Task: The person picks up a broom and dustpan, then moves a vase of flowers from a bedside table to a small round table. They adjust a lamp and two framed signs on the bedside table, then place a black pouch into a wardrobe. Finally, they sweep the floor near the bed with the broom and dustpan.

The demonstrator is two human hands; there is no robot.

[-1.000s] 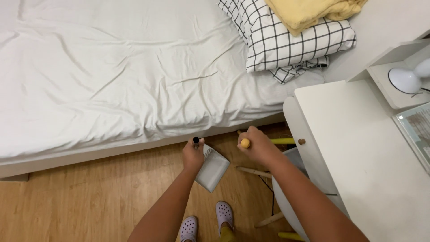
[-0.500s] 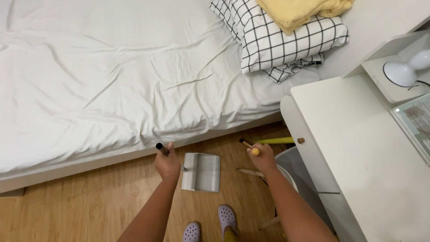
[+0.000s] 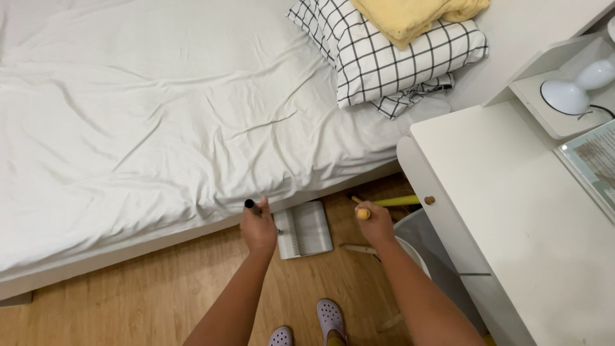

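Bed (image 3: 160,115) behind the floor (image 3: 128,301), pillow (image 3: 397,57) on the bed, dustpan (image 3: 303,229) on the floor beside the bed, surface (image 3: 525,218) at right, lamp (image 3: 576,86) on a shelf behind it

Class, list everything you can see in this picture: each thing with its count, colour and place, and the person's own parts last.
Bed sheet: one, white, upper left.
Pillow: one, white with black checks, top centre.
Blanket: one, yellow, on the pillow.
Desk: one, white, right.
Lamp: one, white, top right.
Dustpan: one, grey, on the floor by the bed.
Broom handle: one, yellow.
Floor: wooden, bottom.
Clogs: two, lilac.
Left hand: on the dustpan's black handle.
Right hand: on the broom.
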